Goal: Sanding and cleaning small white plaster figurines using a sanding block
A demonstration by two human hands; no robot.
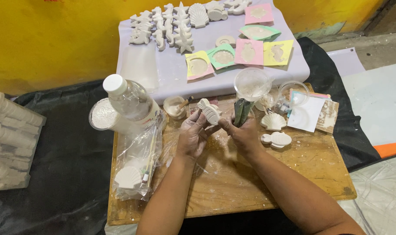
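— What does the person wear on the arms?
— Nothing that shows: both forearms are bare up to the bottom edge of the view, no sleeves, no gloves.
— And the hands?
— The left hand (192, 137) and right hand (242, 134) are bare too, dusted with pale powder over fingers and knuckles.

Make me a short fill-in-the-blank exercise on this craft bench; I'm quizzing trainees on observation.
1. Both hands hold up a white plaster cast shaped like a ____.
2. The right hand also grips a dark green ____.
3. The clear bottle by the left hand has a ____ cap.
4. The shell cast lies on the ____ board.

Missing words: fish; tool; white; wooden
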